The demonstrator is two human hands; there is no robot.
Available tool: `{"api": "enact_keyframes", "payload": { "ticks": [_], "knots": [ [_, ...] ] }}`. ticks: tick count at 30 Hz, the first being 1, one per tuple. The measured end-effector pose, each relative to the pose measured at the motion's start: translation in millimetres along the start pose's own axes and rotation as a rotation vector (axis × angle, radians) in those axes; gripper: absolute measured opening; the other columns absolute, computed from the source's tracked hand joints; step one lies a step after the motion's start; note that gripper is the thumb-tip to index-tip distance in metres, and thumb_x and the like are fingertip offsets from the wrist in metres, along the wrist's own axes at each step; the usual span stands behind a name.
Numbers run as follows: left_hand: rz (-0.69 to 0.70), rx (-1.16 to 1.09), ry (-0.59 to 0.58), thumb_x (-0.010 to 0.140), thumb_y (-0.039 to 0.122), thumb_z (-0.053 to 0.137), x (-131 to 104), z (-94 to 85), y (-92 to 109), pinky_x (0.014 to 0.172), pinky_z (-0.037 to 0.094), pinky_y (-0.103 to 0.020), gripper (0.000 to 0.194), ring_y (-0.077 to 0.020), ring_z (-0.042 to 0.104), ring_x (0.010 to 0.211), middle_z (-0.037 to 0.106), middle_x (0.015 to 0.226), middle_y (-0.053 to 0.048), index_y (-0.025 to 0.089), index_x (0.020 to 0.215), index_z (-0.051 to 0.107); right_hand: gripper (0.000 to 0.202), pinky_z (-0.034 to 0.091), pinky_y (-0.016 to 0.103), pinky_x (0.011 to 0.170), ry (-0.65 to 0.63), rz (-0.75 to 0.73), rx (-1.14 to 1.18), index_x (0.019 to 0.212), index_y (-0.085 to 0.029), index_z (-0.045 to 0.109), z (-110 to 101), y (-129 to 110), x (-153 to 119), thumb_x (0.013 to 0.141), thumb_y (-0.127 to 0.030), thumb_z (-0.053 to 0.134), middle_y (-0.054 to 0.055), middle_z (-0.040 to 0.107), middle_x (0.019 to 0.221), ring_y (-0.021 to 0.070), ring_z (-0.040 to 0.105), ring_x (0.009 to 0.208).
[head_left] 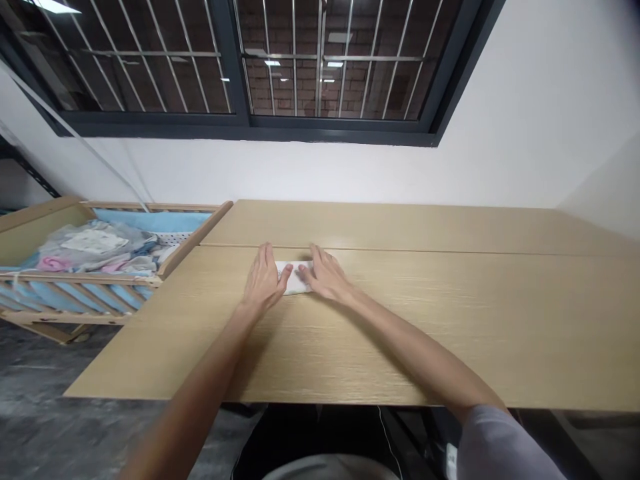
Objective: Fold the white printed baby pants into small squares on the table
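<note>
A small white, flat, rectangular piece (296,283) with faint markings lies on the wooden table (425,333); it looks like folded cloth or a packet, but I cannot tell which. At its left side rests my left hand (264,279), fingers stretched forward and the thumb on the white piece. My right hand (326,275) mirrors it on the right, fingers extended, thumb also on the piece. Both palms stand on edge or lie near the tabletop, partly covering the piece's two ends. Neither hand is wrapped round it.
Left of the table stands a wooden crib (100,280) with blue lining, holding a pile of clothes and a clear plastic bag (95,240). A seam runs across the tabletop. Behind it are a white wall (320,170) and a barred window (320,127).
</note>
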State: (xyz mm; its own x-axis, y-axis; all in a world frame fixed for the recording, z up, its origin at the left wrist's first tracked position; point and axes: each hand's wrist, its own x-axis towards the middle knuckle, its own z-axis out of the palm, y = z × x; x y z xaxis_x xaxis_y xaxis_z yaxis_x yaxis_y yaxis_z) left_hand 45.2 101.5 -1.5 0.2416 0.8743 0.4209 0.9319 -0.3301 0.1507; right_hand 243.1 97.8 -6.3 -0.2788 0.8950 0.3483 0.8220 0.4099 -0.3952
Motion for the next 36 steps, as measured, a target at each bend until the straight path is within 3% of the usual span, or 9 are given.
{"api": "enact_keyframes", "payload": {
  "ticks": [2,4,7,10,17,22,25,29,36],
  "knots": [
    [0.202,-0.083,-0.019,0.101,0.057,0.027,-3.5,0.3,2.7,0.124,0.024,-0.047,0.083,-0.0332,0.014,0.156,0.017,0.166,-0.027,-0.002,0.158,0.011,0.08,0.017,0.049,0.125,-0.045,-0.158,-0.043,0.16,-0.005,0.017,0.1,-9.4,-7.1,0.098,-0.05,0.039,0.021,0.02,0.167,0.0321,0.018,0.155],
    [0.287,-0.131,-0.122,0.1,0.061,0.023,-3.9,8.1,6.9,0.126,0.019,-0.049,0.086,-0.0326,0.008,0.157,0.012,0.168,-0.026,-0.001,0.158,0.011,0.088,0.01,0.047,0.127,-0.14,-0.203,-0.097,0.161,-0.002,0.014,9.3,-15.6,-9.0,0.091,-0.046,0.046,0.019,0.011,0.169,0.0309,0.009,0.157],
    [0.217,-0.136,-0.276,0.099,0.062,0.019,-0.9,26.6,9.4,0.126,0.015,-0.051,0.088,-0.0339,0.008,0.157,0.012,0.167,-0.027,-0.004,0.158,0.014,0.097,0.008,0.046,0.127,-0.249,-0.152,-0.16,0.16,0.003,0.015,29.4,-17.2,-3.6,0.083,-0.043,0.053,0.022,0.009,0.168,0.0325,0.008,0.157],
    [0.184,-0.112,-0.318,0.099,0.062,0.018,0.3,38.0,1.0,0.127,0.014,-0.05,0.089,-0.0332,0.007,0.157,0.013,0.167,-0.026,-0.004,0.158,0.014,0.097,0.007,0.045,0.127,-0.248,-0.15,-0.169,0.16,0.002,0.017,37.9,-12.0,1.2,0.084,-0.046,0.053,0.021,0.012,0.168,0.0311,0.009,0.157],
    [0.184,-0.061,-0.311,0.096,0.069,0.021,-14.7,32.7,-36.0,0.126,0.018,-0.051,0.097,-0.0356,0.009,0.156,0.013,0.166,-0.03,-0.007,0.156,0.014,0.114,0.01,0.048,0.127,-0.262,0.013,-0.08,0.161,-0.001,0.014,12.4,11.1,-16.1,0.086,-0.083,0.037,0.022,0.009,0.168,0.0335,0.007,0.157],
    [0.224,-0.065,-0.261,0.096,0.069,0.024,-18.0,20.3,-36.9,0.125,0.021,-0.053,0.096,-0.0368,0.013,0.156,0.016,0.165,-0.031,-0.006,0.156,0.015,0.119,0.009,0.05,0.127,-0.239,0.011,-0.058,0.162,-0.003,0.009,2.3,16.9,-19.5,0.083,-0.088,0.037,0.021,0.007,0.168,0.0349,0.005,0.157],
    [0.331,-0.033,-0.194,0.094,0.071,0.036,-17.4,4.5,-32.4,0.125,0.022,-0.053,0.096,-0.0367,0.023,0.154,0.029,0.162,-0.029,-0.001,0.155,0.025,0.115,0.011,0.052,0.126,-0.151,-0.109,-0.051,0.163,-0.007,0.01,-8.6,17.9,-18.1,0.085,-0.085,0.042,0.02,0.009,0.169,0.0353,0.008,0.157],
    [0.433,0.025,-0.278,0.093,0.063,0.048,-17.3,-9.3,-32.5,0.121,0.029,-0.052,0.073,-0.0365,0.05,0.138,0.055,0.147,-0.024,0.006,0.139,0.053,0.091,0.026,0.053,0.121,-0.195,-0.255,0.0,0.158,-0.013,0.031,-16.3,24.1,-22.3,0.091,-0.072,0.05,0.019,0.036,0.161,0.0364,0.033,0.149],
    [0.361,-0.005,-0.285,0.091,0.035,0.052,-11.8,1.8,-31.4,0.115,0.038,-0.048,0.056,-0.0308,0.056,0.132,0.058,0.145,-0.021,0.01,0.141,0.049,0.067,0.035,0.05,0.116,-0.124,-0.244,0.122,0.149,-0.014,0.043,13.8,36.5,-25.6,0.091,-0.041,0.061,0.019,0.048,0.153,0.0331,0.045,0.141]
  ]
}}
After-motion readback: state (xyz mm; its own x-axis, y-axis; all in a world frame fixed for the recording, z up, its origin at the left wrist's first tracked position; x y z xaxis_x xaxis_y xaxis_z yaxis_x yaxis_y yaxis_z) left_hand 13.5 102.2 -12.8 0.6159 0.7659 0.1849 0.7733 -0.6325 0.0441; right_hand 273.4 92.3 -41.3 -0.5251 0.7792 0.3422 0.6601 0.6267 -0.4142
